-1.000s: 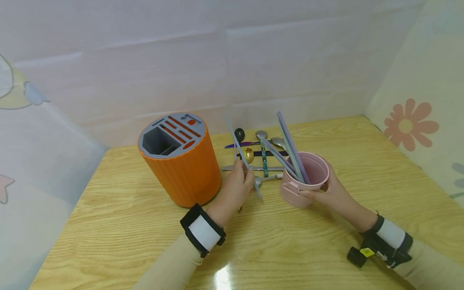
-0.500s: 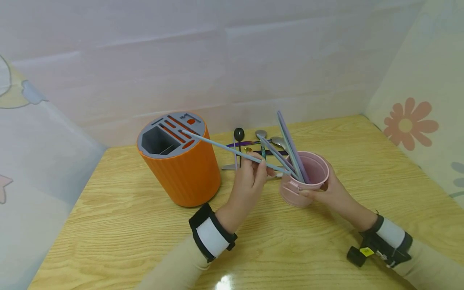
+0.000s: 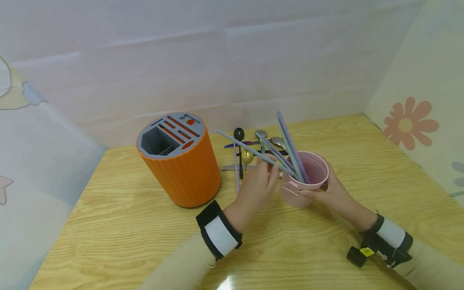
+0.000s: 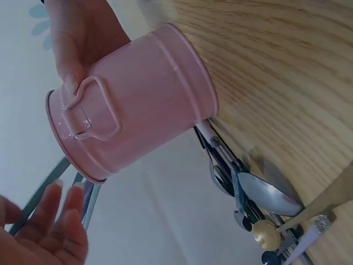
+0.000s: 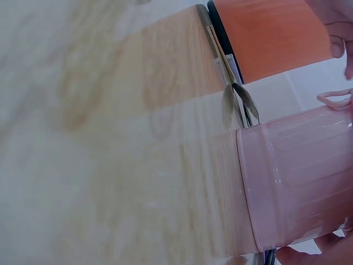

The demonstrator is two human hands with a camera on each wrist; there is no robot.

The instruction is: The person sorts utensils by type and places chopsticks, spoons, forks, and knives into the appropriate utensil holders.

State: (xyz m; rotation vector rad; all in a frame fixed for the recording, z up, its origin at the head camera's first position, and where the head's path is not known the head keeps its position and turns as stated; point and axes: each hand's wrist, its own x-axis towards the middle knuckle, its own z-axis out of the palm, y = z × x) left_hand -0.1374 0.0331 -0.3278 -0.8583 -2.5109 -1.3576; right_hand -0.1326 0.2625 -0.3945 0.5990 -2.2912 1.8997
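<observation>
In the head view my left hand (image 3: 255,181) pinches a light blue chopstick (image 3: 241,144). The chopstick slants down to the right, its lower end at the rim of a small pink pail (image 3: 298,198). Several pastel blue and lilac chopsticks (image 3: 291,147) stand leaning inside that pail. My right hand (image 3: 332,192) grips the pail from the right, thumb across its front near the wire handle (image 4: 102,107). The left wrist view shows the left fingers (image 4: 52,212) beside the pail's mouth, around the chopstick.
An orange utensil holder (image 3: 185,177) with a grey slotted top stands to the left. Behind the hands lie a gold spoon (image 3: 247,156), a black spoon (image 3: 239,134), silver spoons (image 3: 261,133), a knife (image 3: 232,167) and a thin lilac stick (image 3: 236,173) on the wooden table.
My left hand has lifted the light blue chopstick from among the cutlery, turned it, and carried it right to the pail's rim. The right hand and pail have stayed put.
</observation>
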